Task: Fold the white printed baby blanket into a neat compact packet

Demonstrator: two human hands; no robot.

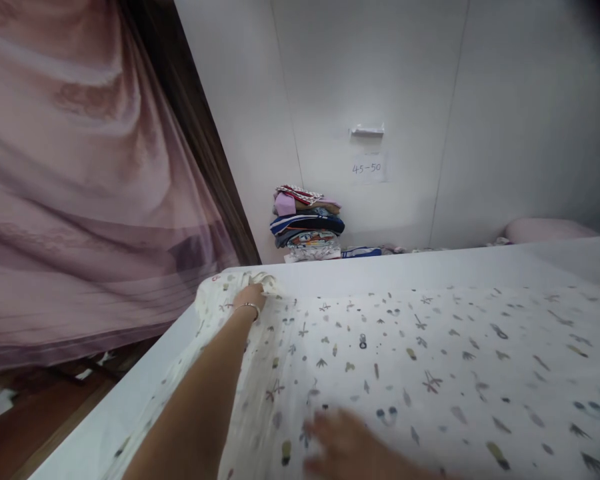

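Note:
A thin white cloth [395, 400] printed with small palms, sandals and leaves lies spread over a white table [340, 277]. My left hand [251, 297], with a bracelet at the wrist, reaches to the cloth's far left part. Its fingers are closed on gathered folds there, though the fingertips are partly hidden. Along the left side the cloth is creased and doubled up. Near the front edge of the view, my right hand [343, 443] is over the flat cloth, blurred by motion, with its fingers stretched out and apart. Whether it touches the cloth, I cannot tell.
Beyond the table's far edge stands a stack of folded fabrics [307, 223] against a pale wall [380, 80]. A paper sign [369, 169] reading 45-50 is on the wall. A pink curtain [80, 200] hangs at the left. A pale pink bundle [545, 229] lies at the back right.

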